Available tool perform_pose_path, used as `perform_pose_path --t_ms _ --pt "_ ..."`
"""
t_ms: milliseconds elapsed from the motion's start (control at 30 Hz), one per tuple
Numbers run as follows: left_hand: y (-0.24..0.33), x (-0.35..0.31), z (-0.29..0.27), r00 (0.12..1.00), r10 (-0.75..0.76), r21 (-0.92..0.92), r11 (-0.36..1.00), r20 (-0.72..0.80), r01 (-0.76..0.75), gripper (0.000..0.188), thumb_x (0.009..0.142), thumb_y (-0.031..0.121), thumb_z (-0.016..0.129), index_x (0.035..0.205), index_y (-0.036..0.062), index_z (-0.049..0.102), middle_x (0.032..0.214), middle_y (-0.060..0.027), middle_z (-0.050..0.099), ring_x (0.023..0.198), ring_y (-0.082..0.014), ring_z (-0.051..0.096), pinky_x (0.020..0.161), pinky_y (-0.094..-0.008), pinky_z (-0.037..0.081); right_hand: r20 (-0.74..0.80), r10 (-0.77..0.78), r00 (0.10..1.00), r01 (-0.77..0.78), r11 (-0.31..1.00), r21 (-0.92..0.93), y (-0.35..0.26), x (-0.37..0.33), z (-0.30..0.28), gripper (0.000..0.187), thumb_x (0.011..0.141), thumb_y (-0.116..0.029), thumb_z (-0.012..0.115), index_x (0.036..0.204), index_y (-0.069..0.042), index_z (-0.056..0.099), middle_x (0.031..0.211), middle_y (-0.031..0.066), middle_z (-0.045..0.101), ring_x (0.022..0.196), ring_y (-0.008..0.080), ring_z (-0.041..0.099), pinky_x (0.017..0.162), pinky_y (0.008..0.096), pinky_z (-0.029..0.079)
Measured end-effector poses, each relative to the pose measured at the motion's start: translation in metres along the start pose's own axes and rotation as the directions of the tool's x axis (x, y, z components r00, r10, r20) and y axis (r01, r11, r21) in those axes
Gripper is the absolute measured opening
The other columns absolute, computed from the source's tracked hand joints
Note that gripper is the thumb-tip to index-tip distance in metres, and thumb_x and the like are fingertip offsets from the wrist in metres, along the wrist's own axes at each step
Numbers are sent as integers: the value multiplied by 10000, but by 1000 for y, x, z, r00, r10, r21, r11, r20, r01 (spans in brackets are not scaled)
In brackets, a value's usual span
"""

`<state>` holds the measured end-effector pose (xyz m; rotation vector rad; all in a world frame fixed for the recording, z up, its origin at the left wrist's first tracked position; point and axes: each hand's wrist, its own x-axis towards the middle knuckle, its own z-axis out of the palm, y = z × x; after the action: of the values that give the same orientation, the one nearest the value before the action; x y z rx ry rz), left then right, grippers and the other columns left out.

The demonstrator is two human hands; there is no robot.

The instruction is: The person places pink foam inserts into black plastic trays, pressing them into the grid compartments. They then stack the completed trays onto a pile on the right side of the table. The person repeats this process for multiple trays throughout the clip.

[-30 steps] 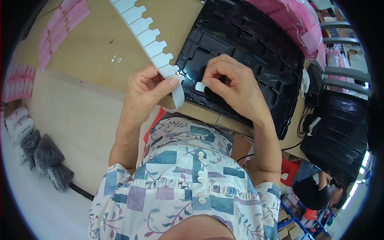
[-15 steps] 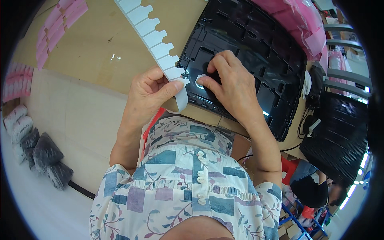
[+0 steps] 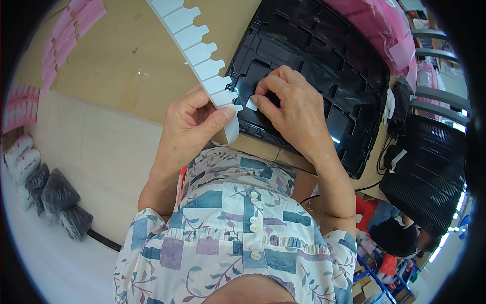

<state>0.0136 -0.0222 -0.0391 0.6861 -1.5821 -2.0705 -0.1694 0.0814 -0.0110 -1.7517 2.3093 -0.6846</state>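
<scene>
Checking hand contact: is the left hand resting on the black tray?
No, the left hand pinches the white sticker strip beside the black tray.

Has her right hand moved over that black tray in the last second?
Yes. The right hand has slid back toward the tray's near left edge, next to the sticker strip held by the left hand, and now pinches a small white sticker.

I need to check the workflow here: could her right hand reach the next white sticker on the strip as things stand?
Probably yes: the right hand sits right beside the strip held by the left hand, nothing lying between them.
</scene>
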Motion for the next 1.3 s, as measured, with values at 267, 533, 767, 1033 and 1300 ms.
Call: perform_pose_path --t_ms 267,533,767,1033,1300 --pt "-2 2 0 999 20 94 995 -34 -17 183 890 18 691 1071 -6 682 965 -11 650 852 -76 593 776 -247 474 -116 -135 984 107 970 -218 -10 0 12 76 706 -88 705 729 -43 649 800 54 569 762 214 632 520 321 511" --pt "-5 3 3 997 14 37 999 -71 -12 129 887 37 697 1010 -3 697 915 29 620 760 -20 568 673 -194 450 93 -402 911 395 914 90 5 6 1 92 722 -73 691 768 -28 625 759 72 532 694 222 613 533 333 500" --pt "-1 1 -2 999 13 -25 1000 -34 -14 176 906 36 674 1076 -8 682 954 -44 685 864 -83 618 770 -238 494 -9 297 955 -152 515 844 29 -13 -16 35 910 6 596 920 -13 625 930 67 626 824 100 622 572 209 461" --pt "16 -1 16 998 -41 -189 981 50 50 306 906 -24 636 1205 -41 570 994 -47 674 782 -41 613 615 -183 462 252 162 954 -271 108 957 9 -21 -8 109 941 10 517 1034 14 573 969 103 631 722 88 600 562 187 455" --pt "11 -1 23 1000 31 -139 990 4 -30 269 913 7 629 1163 -33 539 975 -69 657 669 -58 601 501 -183 445 81 149 986 -161 675 720 -11 -15 -3 196 841 -191 754 880 -15 677 704 -15 548 613 58 446 550 241 382"
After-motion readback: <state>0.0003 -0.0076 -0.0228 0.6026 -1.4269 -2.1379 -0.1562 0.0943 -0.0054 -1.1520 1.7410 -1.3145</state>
